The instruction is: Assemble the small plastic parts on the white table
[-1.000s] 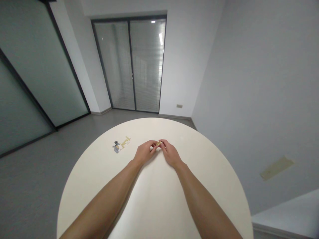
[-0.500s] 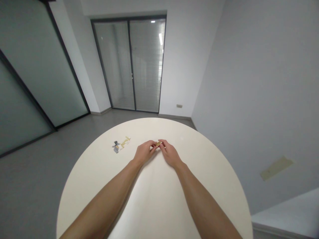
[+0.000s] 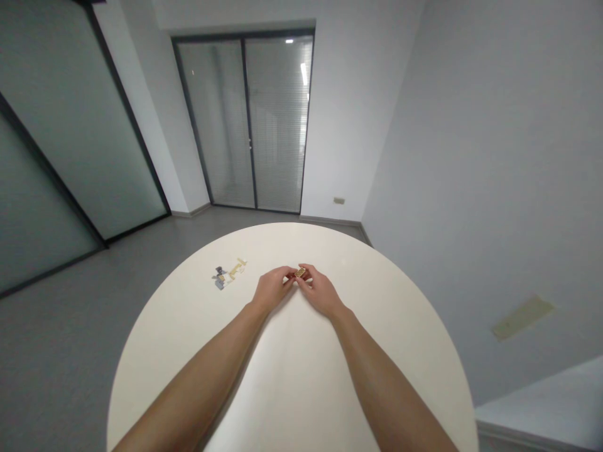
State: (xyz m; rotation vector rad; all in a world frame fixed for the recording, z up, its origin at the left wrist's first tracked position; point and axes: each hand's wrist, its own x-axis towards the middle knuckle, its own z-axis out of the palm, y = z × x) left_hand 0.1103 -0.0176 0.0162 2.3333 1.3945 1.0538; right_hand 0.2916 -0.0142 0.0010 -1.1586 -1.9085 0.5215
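Observation:
Between my two hands is a small red and gold piece, which looks like a toy building-brick assembly. My left hand grips its left end with thumb and fingertips. From the other side my right hand pinches it, the thumb near its front edge and the forefinger behind. The gold top faces up, while fingers cover much of the red part. Off to the left lies a loose group of small grey, yellow and white pieces, too small to make out singly.
The round white table carries both hands and the pieces. Past its far edge stands a dark-framed glass door with blinds. A plain wall rises on the right, and frosted glass panels are at left.
My right thumb has shifted down and left along the piece, and more of its gold top shows. The left hand and the loose pieces look unmoved.

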